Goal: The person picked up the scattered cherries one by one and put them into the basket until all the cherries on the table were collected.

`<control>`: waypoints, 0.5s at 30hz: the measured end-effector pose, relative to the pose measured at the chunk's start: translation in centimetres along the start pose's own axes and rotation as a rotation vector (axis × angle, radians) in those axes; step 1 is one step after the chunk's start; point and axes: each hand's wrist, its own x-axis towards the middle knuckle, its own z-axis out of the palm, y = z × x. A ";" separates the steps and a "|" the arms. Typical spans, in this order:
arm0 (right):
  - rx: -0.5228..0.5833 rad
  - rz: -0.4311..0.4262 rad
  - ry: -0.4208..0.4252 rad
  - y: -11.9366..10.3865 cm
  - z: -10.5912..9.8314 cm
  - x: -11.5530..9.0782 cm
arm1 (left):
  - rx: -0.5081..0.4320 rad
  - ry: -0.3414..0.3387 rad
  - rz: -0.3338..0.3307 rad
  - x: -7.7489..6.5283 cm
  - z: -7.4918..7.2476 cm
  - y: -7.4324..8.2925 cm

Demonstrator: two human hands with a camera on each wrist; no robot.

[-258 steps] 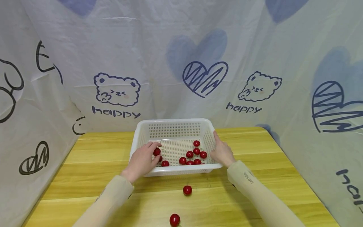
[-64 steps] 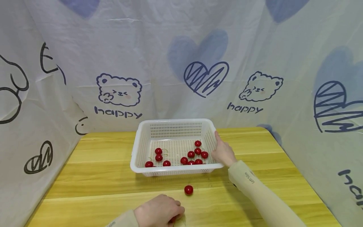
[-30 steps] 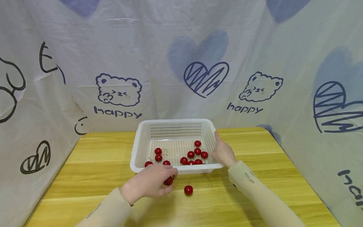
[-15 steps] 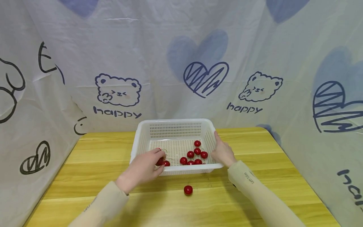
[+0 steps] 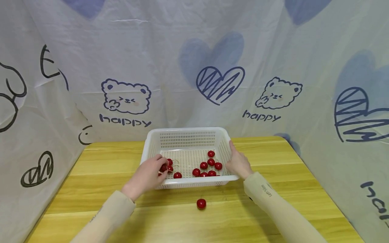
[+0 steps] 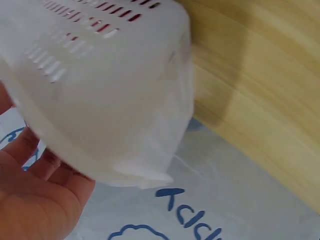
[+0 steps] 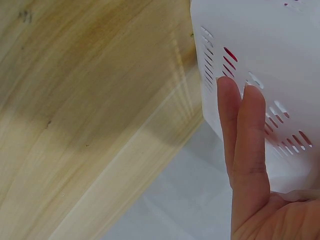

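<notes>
A white plastic basket point(image 5: 189, 182) with slotted walls stands on the wooden table, several red cherries point(image 5: 203, 165) inside. My left hand point(image 5: 148, 173) reaches over its front left corner; a cherry point(image 5: 163, 167) sits between the thumb and curled fingers, partly hidden. Just beside those fingers lie more cherries point(image 5: 170, 168). My right hand point(image 5: 239, 164) holds the basket's right side, and in the right wrist view two straight fingers point(image 7: 250, 130) lie along the outer wall. In the left wrist view, my left hand point(image 6: 45, 195) is beneath the rim, its cherry out of sight.
One loose cherry point(image 5: 201, 204) lies on the table point(image 5: 170, 219) in front of the basket. A white cloth point(image 5: 173, 67) with bear and heart drawings hangs behind the table and along both sides.
My left hand picked up a cherry from the table's front and carried it over the rim into the basket's left part. My right hand has stayed at the basket's right side.
</notes>
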 end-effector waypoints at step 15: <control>0.005 -0.003 0.009 0.1 0.2 0.1 | -0.020 0.120 -0.033 1.0 1.4 -2.6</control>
